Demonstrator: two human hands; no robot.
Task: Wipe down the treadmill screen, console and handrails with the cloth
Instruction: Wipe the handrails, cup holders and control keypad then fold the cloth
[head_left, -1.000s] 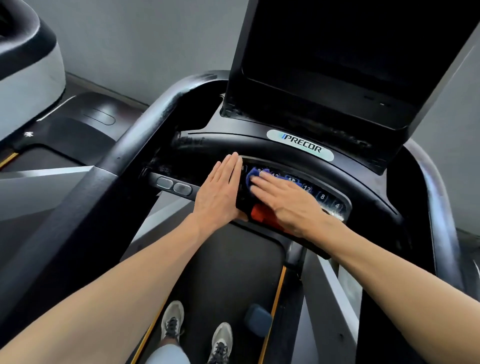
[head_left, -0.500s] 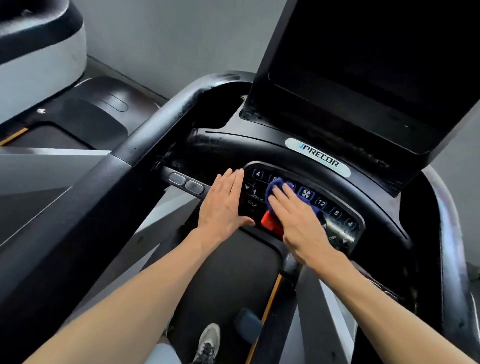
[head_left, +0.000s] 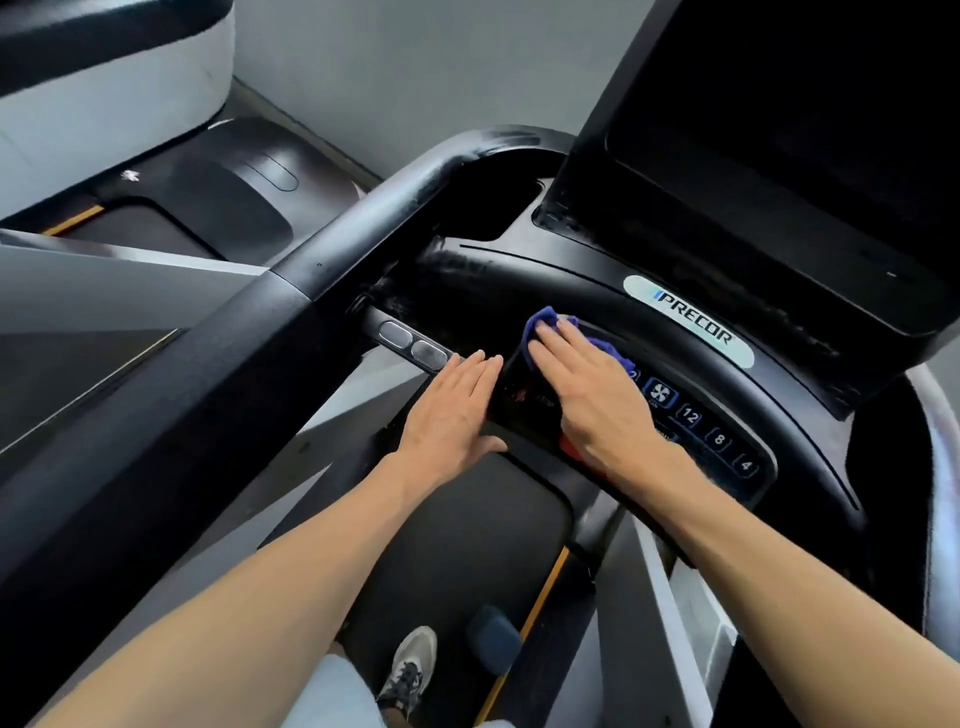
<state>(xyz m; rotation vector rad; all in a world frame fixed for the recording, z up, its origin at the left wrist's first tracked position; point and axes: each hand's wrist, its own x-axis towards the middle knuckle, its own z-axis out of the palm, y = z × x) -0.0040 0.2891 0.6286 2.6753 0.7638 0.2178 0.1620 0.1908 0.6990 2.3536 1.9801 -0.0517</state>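
The blue cloth (head_left: 550, 325) lies flat on the upper left part of the console (head_left: 597, 291) keypad, pressed there under the right hand (head_left: 587, 395). Its fingers (head_left: 558, 345) are straight and close together, laid flat on the cloth rather than curled round it; a fold of cloth shows just beyond the fingertips and a strip peeks out along the far side of the fingers, toward the PRECOR badge (head_left: 691, 322). Just behind the right palm, a bit of the red stop button (head_left: 569, 448) shows at the wrist.

The left hand (head_left: 452, 410) rests flat beside the keypad's left edge, fingers (head_left: 470, 369) straight and together, holding nothing, with the thumb tucked under along the console's lower lip. Its fingertips sit just short of two oval grey buttons (head_left: 413, 343) on a short bar, and lie close alongside the right hand without touching the cloth.

To the right of the right fingers run lit keys: a fan key (head_left: 658, 393), then 12, 8 and 4. Beyond both sets of fingertips rises the dark screen (head_left: 779, 135), tilted back. The left handrail (head_left: 322, 260) runs diagonally beyond the left fingers; the right handrail (head_left: 943, 467) curves at the frame's edge. Below the arms, one sneaker (head_left: 410, 670) stands on the belt (head_left: 452, 545).
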